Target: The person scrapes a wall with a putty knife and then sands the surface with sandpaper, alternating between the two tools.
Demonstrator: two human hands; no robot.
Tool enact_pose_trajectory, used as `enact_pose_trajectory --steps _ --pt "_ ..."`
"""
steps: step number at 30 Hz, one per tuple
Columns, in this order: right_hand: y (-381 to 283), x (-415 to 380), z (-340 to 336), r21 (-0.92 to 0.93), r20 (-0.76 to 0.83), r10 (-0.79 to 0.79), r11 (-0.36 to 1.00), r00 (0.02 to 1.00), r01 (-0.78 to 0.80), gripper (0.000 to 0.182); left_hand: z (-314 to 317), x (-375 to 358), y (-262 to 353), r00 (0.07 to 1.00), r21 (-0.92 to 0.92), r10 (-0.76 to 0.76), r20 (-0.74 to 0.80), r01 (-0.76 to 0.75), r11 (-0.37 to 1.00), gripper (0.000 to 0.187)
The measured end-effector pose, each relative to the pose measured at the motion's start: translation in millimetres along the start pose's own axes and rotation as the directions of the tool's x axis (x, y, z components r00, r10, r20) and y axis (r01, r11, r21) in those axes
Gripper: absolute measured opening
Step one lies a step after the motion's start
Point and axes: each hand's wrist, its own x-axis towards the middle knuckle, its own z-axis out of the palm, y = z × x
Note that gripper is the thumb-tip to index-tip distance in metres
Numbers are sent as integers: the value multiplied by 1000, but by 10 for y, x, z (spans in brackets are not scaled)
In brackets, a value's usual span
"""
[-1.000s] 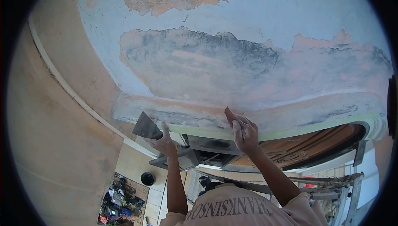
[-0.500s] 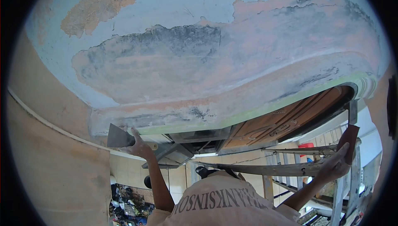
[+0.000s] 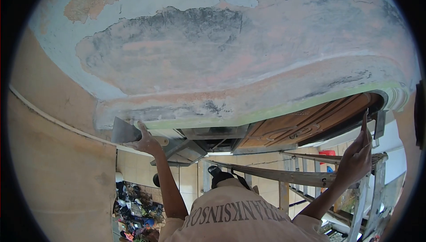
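My left hand is closed around a putty knife with a wide grey blade. The blade lies close to the left end of a patchy plastered ledge; whether it touches cannot be told. At the right, my right hand grips a thin flat scraper, seen nearly edge-on and pointing up. That scraper is in front of the dark end of a brown carved wooden door. Above the ledge, the wall shows grey and pink plaster with flaking light-blue paint around it.
Wooden scaffold poles cross below my right arm, beside a ladder-like frame. Far below, a tiled floor holds a cluttered pile of objects. A light green trim runs along the ledge's lower edge.
The wall and ledge have shifted upward in view. My right hand has risen and turned its scraper from broad side to nearly edge-on. My left hand keeps the putty knife near the ledge.
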Motion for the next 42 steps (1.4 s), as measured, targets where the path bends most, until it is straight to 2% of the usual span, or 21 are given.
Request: enact_pose_trajectory --steps 2,5,11,14,17,20,22,24,27,29,30,31,32,34,35,38,42 --pt "5 9 27 23 13 7 1000 1000 -7 18 -35 -8 105 996 -42 -60 66 63 997 94" --pt "27 -6 46 66 -28 30 997 999 -28 19 9 51 -184 998 82 64 8 -64 995 94" --pt "70 -38 53 78 -47 13 997 999 -10 21 -7 48 -20 998 60 64 0 -64 996 88" --pt "12 5 26 151 -94 -63 986 994 77 19 -19 35 33 993 55 116 12 -117 992 86" --pt "73 -25 68 159 -79 -39 986 996 52 19 1 7 46 998 78 65 -28 -62 995 85" --pt "18 16 -5 186 -12 -2 983 1000 4 19 -20 -22 167 991 62 130 -15 -129 990 85" --pt "53 -15 17 192 -54 -12 981 998 22 19 -44 9 144 995 -50 75 72 -71 996 97" --pt "124 -68 48 202 -83 -5 979 997 21 20 -56 17 157 993 -65 63 95 -57 996 102" --pt "219 -167 79 238 -106 3 971 994 22 22 -62 -18 207 995 60 91 50 -94 994 99" --pt "211 -211 65 270 -83 61 962 995 -37 22 -66 -19 237 994 141 101 48 -107 984 97" --pt "209 -214 54 283 -73 89 957 993 -65 22 -59 12 174 985 180 172 22 -173 968 92" --pt "216 -173 32 207 -124 -30 977 992 55 16 -46 58 67 971 220 241 -3 -234 947 88" --pt "188 -174 24 239 -115 33 971 993 -5 16 -50 75 -14 951 260 308 -27 -290 921 83" --pt "109 -184 -5 299 -94 164 946 982 -130 16 -86 30 153 978 194 206 32 -209 958 90" --pt "111 -169 -9 294 -100 122 952 988 -88 16 -89 15 230 985 160 157 65 -165 973 93" --pt "92 -109 -34 278 -52 39 960 998 -23 15 -83 -21 281 988 156 139 63 -147 977 92" --pt "87 -132 -1 242 -81 40 970 996 -19 14 -88 -3 249 982 90 148 113 -159 983 90"
